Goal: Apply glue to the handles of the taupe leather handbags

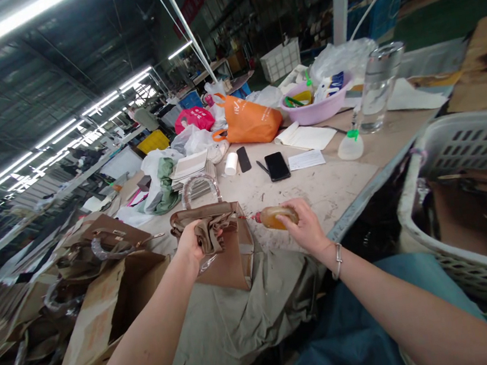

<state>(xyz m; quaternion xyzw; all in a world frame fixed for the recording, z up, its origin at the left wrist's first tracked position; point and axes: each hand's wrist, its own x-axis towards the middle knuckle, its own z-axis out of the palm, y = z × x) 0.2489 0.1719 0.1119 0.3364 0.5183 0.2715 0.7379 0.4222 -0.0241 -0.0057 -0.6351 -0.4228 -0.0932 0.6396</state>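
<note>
Fabric (211, 234) tight in outstretched left hand (191, 241), amber bottle (273, 218) near-level in closed right hand (305, 223)

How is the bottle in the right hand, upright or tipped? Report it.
Tipped: the amber bottle lies nearly sideways in the right hand, its reddish nozzle pointing toward the brown bag.

Reckoned from the middle of the view, an orange bag (253, 120) slumped between twelve and one o'clock, a bright pink bag (194, 119) at eleven and a lilac basin (321, 112) at two. Beyond the basin, also towards two, stood a clear container (377, 90); a whitish bottle (350, 147) with a green collar sat at three. Between two and three, a black phone (278, 166) lay just beside a white slip (307, 160). A pale slatted basket (410, 199) occupied three o'clock's edge, a cardboard carton (93, 316) eight.
</note>
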